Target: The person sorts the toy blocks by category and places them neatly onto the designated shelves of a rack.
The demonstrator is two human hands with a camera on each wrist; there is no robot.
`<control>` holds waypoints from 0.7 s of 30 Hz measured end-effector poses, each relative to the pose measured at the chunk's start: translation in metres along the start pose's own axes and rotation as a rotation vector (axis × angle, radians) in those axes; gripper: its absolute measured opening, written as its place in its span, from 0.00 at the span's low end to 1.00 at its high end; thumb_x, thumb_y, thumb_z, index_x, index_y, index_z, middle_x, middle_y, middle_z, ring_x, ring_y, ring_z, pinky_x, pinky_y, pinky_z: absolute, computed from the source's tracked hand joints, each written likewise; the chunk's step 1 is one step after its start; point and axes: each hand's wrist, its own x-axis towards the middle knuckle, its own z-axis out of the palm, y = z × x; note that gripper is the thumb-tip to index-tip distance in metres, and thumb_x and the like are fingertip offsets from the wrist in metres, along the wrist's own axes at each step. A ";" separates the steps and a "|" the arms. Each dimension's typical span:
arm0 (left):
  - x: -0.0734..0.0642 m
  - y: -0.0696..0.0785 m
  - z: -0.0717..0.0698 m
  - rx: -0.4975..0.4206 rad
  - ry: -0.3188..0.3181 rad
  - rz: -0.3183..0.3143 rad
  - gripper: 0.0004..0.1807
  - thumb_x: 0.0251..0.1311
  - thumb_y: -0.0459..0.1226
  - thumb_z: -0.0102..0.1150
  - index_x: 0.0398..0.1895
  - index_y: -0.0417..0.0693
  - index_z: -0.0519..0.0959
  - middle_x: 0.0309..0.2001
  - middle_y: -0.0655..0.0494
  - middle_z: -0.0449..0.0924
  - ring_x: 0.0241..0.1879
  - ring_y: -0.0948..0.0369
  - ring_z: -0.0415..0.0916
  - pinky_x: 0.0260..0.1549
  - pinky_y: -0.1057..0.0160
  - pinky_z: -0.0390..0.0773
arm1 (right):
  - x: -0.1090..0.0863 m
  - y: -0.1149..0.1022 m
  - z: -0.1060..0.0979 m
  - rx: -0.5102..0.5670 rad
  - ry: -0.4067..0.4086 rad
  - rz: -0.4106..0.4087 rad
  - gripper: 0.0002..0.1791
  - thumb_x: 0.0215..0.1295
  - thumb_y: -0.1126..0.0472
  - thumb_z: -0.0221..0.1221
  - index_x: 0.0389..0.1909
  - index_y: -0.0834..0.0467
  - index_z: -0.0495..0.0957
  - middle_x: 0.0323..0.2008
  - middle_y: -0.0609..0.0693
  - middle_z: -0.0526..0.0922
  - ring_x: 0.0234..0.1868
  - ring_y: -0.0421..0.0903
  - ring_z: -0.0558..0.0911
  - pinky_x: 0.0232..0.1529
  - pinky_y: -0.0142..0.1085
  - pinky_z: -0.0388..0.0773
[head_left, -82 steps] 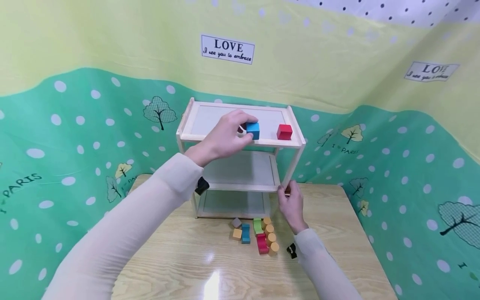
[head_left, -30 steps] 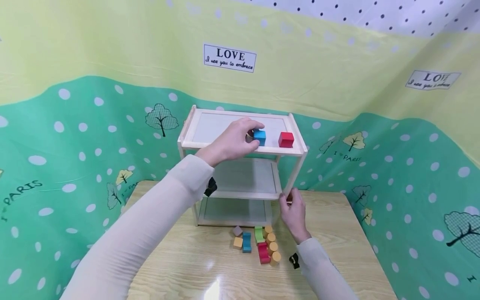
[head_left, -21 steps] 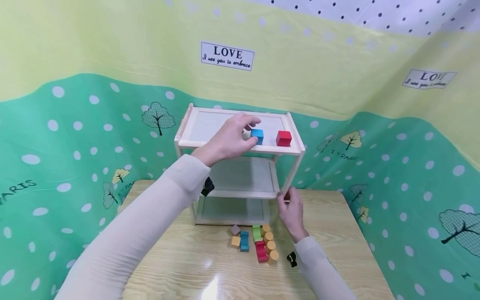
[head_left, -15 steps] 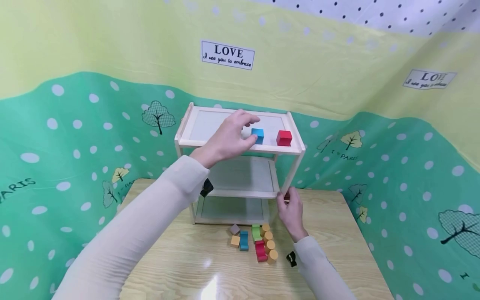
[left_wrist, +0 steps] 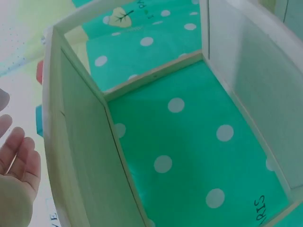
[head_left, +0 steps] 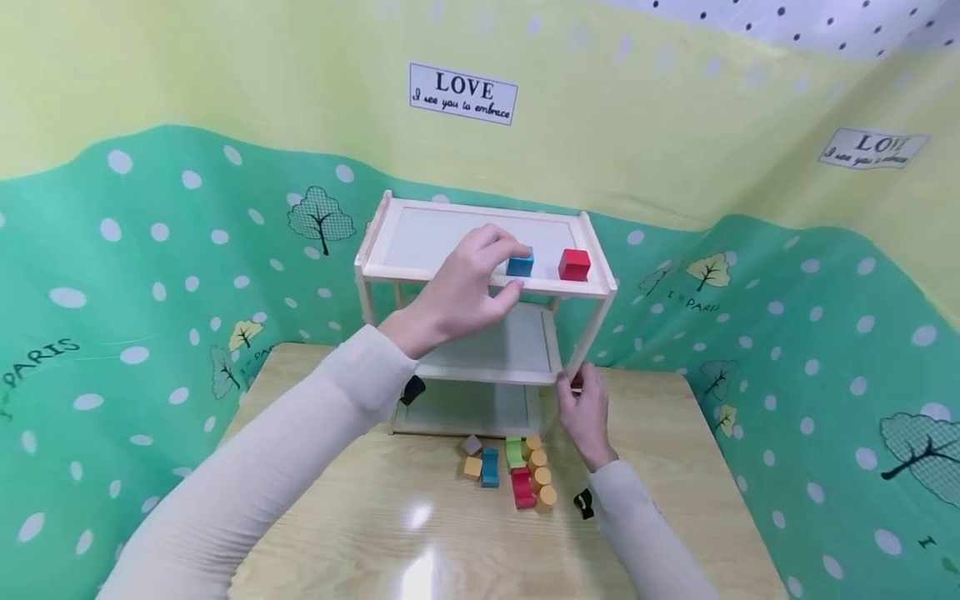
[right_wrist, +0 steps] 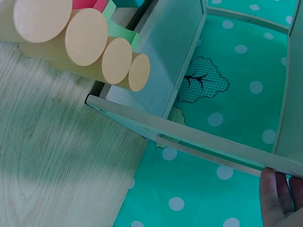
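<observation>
A blue cube [head_left: 520, 263] sits near the front edge of the top board of a small white wooden shelf [head_left: 461, 277]. To its right, a red block [head_left: 574, 265] stands on the same board. My left hand [head_left: 468, 287] is in front of the blue cube, index finger overlapping the cube's top in the head view and thumb apart from it. In the left wrist view the left hand [left_wrist: 18, 172] has loosely bent fingers, with a gap to the cube. Lower down, my right hand [head_left: 587, 417] grips the shelf's front right post; its fingertips [right_wrist: 268, 182] touch the post.
On the wooden table [head_left: 352, 517] before the shelf lie several yellow cylinders [head_left: 546, 498], a red curved block [head_left: 523, 487], a green one [head_left: 515, 452], a blue one [head_left: 490, 468], an orange cube [head_left: 472, 467] and a grey one [head_left: 472, 446]. A green patterned curtain [head_left: 172, 275] surrounds the table.
The blue cube, pinched by my left hand at first, now sits on the top board. My left thumb has come off it and the hand has drawn back slightly. The right hand stays on the post.
</observation>
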 end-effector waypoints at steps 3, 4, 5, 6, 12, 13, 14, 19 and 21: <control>-0.004 0.004 0.001 -0.019 0.005 0.027 0.14 0.57 0.34 0.58 0.47 0.40 0.79 0.47 0.50 0.74 0.50 0.56 0.69 0.52 0.62 0.71 | 0.003 0.002 -0.001 -0.010 0.010 -0.026 0.05 0.66 0.63 0.54 0.39 0.61 0.72 0.33 0.53 0.75 0.33 0.46 0.77 0.31 0.37 0.80; -0.005 0.005 0.001 -0.025 0.005 0.034 0.14 0.57 0.33 0.58 0.47 0.40 0.79 0.46 0.50 0.74 0.49 0.56 0.69 0.51 0.62 0.71 | 0.003 0.003 -0.001 -0.011 0.010 -0.033 0.05 0.66 0.63 0.54 0.39 0.61 0.72 0.33 0.53 0.75 0.33 0.47 0.77 0.30 0.36 0.80; -0.007 0.006 0.002 -0.032 0.006 0.041 0.14 0.57 0.33 0.59 0.46 0.40 0.79 0.46 0.50 0.74 0.49 0.56 0.69 0.51 0.62 0.71 | 0.004 0.003 -0.002 -0.013 0.008 -0.037 0.05 0.66 0.63 0.54 0.39 0.61 0.72 0.32 0.53 0.75 0.33 0.47 0.77 0.29 0.36 0.80; -0.009 0.007 0.003 -0.039 0.009 0.049 0.14 0.57 0.33 0.59 0.46 0.39 0.79 0.46 0.50 0.74 0.49 0.56 0.69 0.51 0.62 0.71 | 0.004 0.003 -0.002 -0.013 0.005 -0.038 0.05 0.66 0.63 0.54 0.39 0.61 0.72 0.32 0.53 0.75 0.33 0.47 0.77 0.29 0.35 0.80; -0.021 0.014 0.009 -0.050 -0.003 0.092 0.14 0.56 0.32 0.60 0.47 0.38 0.79 0.46 0.50 0.74 0.48 0.57 0.69 0.51 0.63 0.71 | 0.003 0.000 -0.001 -0.001 0.005 -0.018 0.05 0.66 0.63 0.54 0.40 0.60 0.72 0.33 0.52 0.76 0.33 0.46 0.77 0.30 0.38 0.80; -0.023 0.015 0.010 -0.049 -0.007 0.097 0.14 0.56 0.32 0.60 0.47 0.38 0.79 0.46 0.50 0.74 0.48 0.57 0.69 0.51 0.63 0.71 | 0.003 0.000 -0.001 -0.004 0.004 -0.015 0.05 0.66 0.63 0.54 0.40 0.60 0.72 0.33 0.52 0.76 0.33 0.46 0.77 0.30 0.38 0.80; -0.026 0.015 0.011 -0.046 -0.009 0.101 0.14 0.56 0.32 0.61 0.46 0.38 0.79 0.46 0.50 0.75 0.48 0.57 0.69 0.51 0.63 0.72 | 0.003 0.001 -0.002 -0.006 0.003 -0.012 0.05 0.66 0.63 0.54 0.40 0.60 0.72 0.33 0.52 0.76 0.33 0.45 0.77 0.30 0.39 0.80; -0.036 0.017 0.018 -0.036 -0.019 0.112 0.14 0.54 0.32 0.62 0.45 0.39 0.80 0.45 0.50 0.75 0.48 0.56 0.70 0.52 0.62 0.71 | 0.004 0.001 -0.001 -0.022 -0.003 -0.024 0.06 0.67 0.63 0.54 0.40 0.60 0.72 0.33 0.52 0.76 0.33 0.46 0.77 0.31 0.40 0.80; -0.041 0.017 0.020 -0.036 -0.025 0.109 0.14 0.54 0.31 0.62 0.45 0.39 0.80 0.45 0.51 0.75 0.48 0.56 0.70 0.52 0.62 0.71 | 0.004 0.001 0.000 -0.017 -0.007 -0.024 0.06 0.67 0.63 0.54 0.41 0.60 0.72 0.33 0.52 0.76 0.33 0.47 0.77 0.30 0.40 0.80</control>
